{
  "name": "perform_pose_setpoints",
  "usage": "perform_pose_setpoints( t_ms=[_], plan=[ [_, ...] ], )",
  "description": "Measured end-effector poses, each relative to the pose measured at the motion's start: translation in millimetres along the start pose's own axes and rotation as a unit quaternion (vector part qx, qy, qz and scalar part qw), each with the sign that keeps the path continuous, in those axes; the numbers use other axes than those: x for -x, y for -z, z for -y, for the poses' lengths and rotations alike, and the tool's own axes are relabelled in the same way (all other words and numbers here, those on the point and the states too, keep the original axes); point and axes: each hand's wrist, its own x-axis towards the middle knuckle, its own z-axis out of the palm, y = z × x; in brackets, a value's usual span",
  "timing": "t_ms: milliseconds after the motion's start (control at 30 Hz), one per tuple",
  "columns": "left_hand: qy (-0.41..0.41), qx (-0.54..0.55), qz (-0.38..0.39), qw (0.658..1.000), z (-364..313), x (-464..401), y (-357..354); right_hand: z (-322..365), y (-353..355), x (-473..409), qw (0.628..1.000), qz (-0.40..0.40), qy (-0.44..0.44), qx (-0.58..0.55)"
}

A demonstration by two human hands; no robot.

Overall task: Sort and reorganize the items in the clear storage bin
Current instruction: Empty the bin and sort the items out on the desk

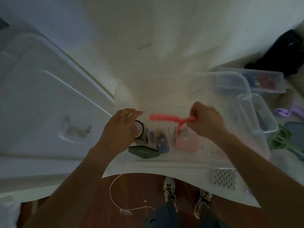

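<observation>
The clear storage bin (pixel 230 76) stands on a white table in front of me; the picture is blurred. My right hand (pixel 207 120) is closed around one end of a long pink wavy strip (pixel 164 118), held above the bin. My left hand (pixel 120 129) rests on a round black-rimmed jar (pixel 139 130) at the bin's left side, fingers curved over it. Near the front of the bin lie a dark green flat case (pixel 143 151), a packet of mixed coloured small items (pixel 162 140) and a pink round container (pixel 187 142).
A large white bin lid (pixel 41 96) lies to the left. Smaller clear boxes (pixel 256 83) with coloured items sit at the right, beside a green plastic piece (pixel 279 140) and purple item (pixel 283 112). A white cable (pixel 115 195) hangs over the wooden floor by my feet.
</observation>
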Motion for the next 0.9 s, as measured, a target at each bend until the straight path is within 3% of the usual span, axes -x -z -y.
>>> perform_pose_setpoints(
  t_ms=[133,267,400,533,700,833,900],
  plan=[
    [-0.016,0.027,0.016,0.999,-11,-9,3,-30,71,37,0.977,-0.096,-0.058,-0.181],
    [-0.053,0.039,0.025,0.998,-49,-30,8,-67,117,81,0.914,-0.157,-0.138,-0.347],
    [-0.093,0.054,0.034,0.994,-110,-48,10,-112,131,120,0.813,-0.217,-0.249,-0.479],
    [-0.127,0.102,0.032,0.986,-191,-46,0,-181,125,143,0.711,-0.273,-0.355,-0.541],
    [-0.140,0.087,0.041,0.986,-299,-44,-22,-241,99,143,0.699,-0.200,-0.427,-0.537],
    [-0.145,0.018,-0.048,0.988,-343,-46,-45,-266,80,122,0.693,-0.165,-0.483,-0.509],
    [-0.192,-0.029,-0.049,0.980,-362,-42,-57,-275,70,111,0.705,-0.156,-0.479,-0.498]
  ],
)
